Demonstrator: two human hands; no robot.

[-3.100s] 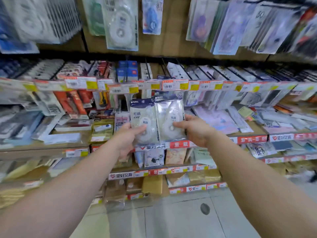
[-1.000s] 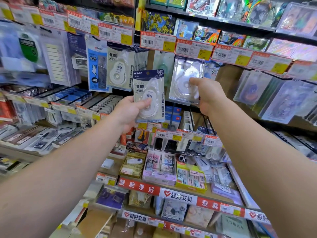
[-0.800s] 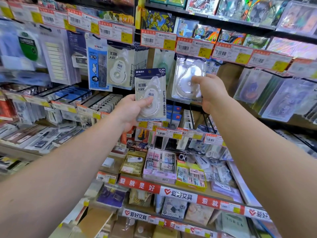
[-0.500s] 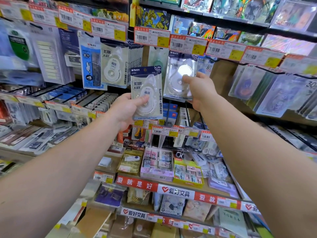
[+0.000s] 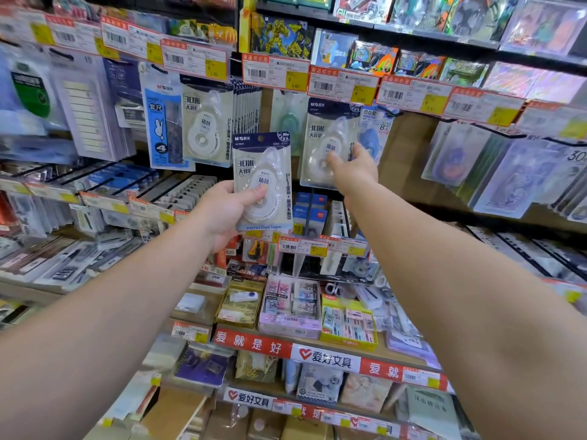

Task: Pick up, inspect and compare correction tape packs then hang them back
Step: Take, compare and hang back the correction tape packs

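Note:
My left hand (image 5: pixel 222 211) grips a white correction tape pack (image 5: pixel 263 173) with a dark blue header, thumb on its blister, upright before the shelves. A second, matching pack (image 5: pixel 327 134) hangs from a peg under the price tags, just right of the first. My right hand (image 5: pixel 352 169) reaches to it with straight fingers, and the fingertips touch its lower front. A row of the same packs (image 5: pixel 206 128) hangs on the peg to the left.
Price tags (image 5: pixel 276 73) line the rail above the pegs. A blue ruler pack (image 5: pixel 162 122) hangs at left and other blister packs (image 5: pixel 508 176) at right. Below, shelves hold eraser boxes (image 5: pixel 290 308) and a red shelf strip (image 5: pixel 317 354).
The right hand has let go of its pack, which now hangs on the peg facing front; its fingers have straightened. The left hand keeps holding its pack, slightly lower.

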